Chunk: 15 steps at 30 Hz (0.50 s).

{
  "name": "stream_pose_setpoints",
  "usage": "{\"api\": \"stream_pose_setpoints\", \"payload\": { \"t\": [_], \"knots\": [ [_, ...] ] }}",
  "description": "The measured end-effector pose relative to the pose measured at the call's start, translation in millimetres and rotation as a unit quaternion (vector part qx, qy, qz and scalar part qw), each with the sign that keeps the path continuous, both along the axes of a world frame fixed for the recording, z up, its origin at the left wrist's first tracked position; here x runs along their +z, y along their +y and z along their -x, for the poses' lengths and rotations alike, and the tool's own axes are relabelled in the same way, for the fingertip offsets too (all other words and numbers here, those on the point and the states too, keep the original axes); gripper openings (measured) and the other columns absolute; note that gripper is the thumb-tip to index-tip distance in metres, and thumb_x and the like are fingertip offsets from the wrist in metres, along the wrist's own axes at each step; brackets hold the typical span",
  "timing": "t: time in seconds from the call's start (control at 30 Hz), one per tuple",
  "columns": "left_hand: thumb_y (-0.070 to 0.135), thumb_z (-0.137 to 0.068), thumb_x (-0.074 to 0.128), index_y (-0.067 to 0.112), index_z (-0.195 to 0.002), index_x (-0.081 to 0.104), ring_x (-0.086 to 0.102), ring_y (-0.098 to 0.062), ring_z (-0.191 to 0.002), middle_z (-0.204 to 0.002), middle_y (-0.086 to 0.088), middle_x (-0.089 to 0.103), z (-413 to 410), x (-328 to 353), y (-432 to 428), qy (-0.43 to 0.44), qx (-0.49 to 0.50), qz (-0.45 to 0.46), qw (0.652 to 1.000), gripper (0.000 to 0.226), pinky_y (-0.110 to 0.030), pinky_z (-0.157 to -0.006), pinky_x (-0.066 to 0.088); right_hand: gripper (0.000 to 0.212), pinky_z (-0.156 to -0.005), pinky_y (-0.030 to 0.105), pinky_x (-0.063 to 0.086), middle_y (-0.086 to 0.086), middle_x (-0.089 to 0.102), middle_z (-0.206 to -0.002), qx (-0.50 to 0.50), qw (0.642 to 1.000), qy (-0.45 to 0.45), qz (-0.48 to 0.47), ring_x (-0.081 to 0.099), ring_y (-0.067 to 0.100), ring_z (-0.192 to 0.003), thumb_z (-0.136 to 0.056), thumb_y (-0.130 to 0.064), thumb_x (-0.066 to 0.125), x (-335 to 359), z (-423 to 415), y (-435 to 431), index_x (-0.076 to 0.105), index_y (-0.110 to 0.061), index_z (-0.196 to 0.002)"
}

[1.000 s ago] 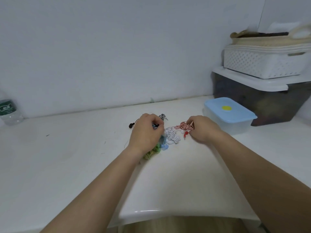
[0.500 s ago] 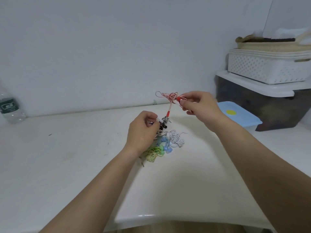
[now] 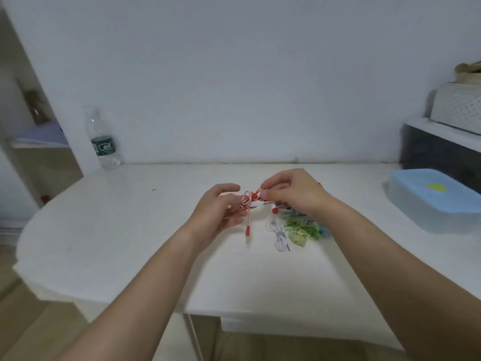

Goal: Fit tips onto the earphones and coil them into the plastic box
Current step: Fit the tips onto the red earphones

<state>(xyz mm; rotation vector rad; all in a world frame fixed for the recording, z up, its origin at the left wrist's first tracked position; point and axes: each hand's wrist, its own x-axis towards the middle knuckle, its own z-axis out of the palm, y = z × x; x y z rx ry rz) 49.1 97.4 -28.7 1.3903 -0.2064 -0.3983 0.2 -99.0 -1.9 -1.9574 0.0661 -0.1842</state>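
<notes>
Both hands hold a red-and-white striped earphone cable [image 3: 246, 200] just above the white table [image 3: 130, 230]. My left hand [image 3: 218, 212] grips the bunched cable from the left. My right hand [image 3: 294, 194] pinches the cable near a red earbud [image 3: 254, 196]; a second red earbud [image 3: 274, 211] hangs below it. The red plug end [image 3: 247, 230] dangles down to the table. A white earphone cable [image 3: 279, 234] and a green one [image 3: 302, 230] lie on the table under my right wrist. The plastic box with a blue lid [image 3: 432, 199] stands closed at the right.
A water bottle [image 3: 102, 142] stands against the wall at the back left. At the far right a dark storage bin [image 3: 442, 152] carries a white perforated basket [image 3: 458, 108]. The table's front edge curves round on the left.
The view has swung left. My right hand has come down with the red-striped earphones, and my left hand has left the pile and taken hold of that same cable.
</notes>
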Motion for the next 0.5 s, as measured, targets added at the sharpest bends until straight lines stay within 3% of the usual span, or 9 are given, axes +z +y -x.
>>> {"api": "stream_pose_setpoints", "payload": {
  "t": [0.1, 0.23, 0.37, 0.5],
  "knots": [
    [0.002, -0.092, 0.062, 0.006, -0.114, 0.062, 0.067, -0.024, -0.073, -0.088, -0.014, 0.073, -2, -17, 18, -0.030, -0.003, -0.072, 0.997, 0.022, -0.031, -0.071, 0.060, 0.020, -0.068, 0.026, 0.053, 0.005, 0.076, -0.077, 0.000, 0.999, 0.024, -0.040, 0.067, 0.012, -0.067, -0.078, -0.012, 0.085, -14, -9, 15, 0.074, -0.010, -0.095],
    [-0.002, -0.092, 0.059, 0.002, -0.106, 0.063, 0.070, -0.026, -0.066, -0.085, -0.016, 0.072, -5, -33, 25, -0.048, 0.011, -0.133, 0.990, 0.015, -0.031, -0.061, 0.056, 0.017, -0.064, 0.024, 0.055, 0.004, 0.072, -0.071, 0.001, 0.996, 0.047, -0.078, 0.066, 0.016, -0.066, -0.078, -0.005, 0.083, -28, -17, 23, 0.073, -0.007, -0.093],
    [0.005, -0.084, 0.059, 0.017, -0.090, 0.072, 0.061, -0.015, -0.062, -0.065, 0.006, 0.066, -8, -41, 26, -0.142, 0.021, -0.251, 0.957, 0.018, -0.026, -0.063, 0.047, 0.017, -0.066, 0.026, 0.060, 0.008, 0.073, -0.075, 0.014, 0.992, 0.064, -0.105, 0.070, 0.017, -0.063, -0.080, 0.000, 0.080, -35, -17, 21, 0.072, -0.003, -0.094],
    [0.012, -0.087, 0.058, 0.028, -0.091, 0.071, 0.063, -0.002, -0.086, -0.090, 0.014, 0.070, -4, -30, 23, -0.223, 0.075, -0.285, 0.929, 0.021, -0.017, -0.071, 0.043, 0.017, -0.065, 0.026, 0.061, 0.009, 0.073, -0.075, 0.017, 0.990, 0.074, -0.118, 0.069, 0.016, -0.063, -0.080, 0.003, 0.078, -40, -20, 18, 0.072, -0.002, -0.095]
  ]
}}
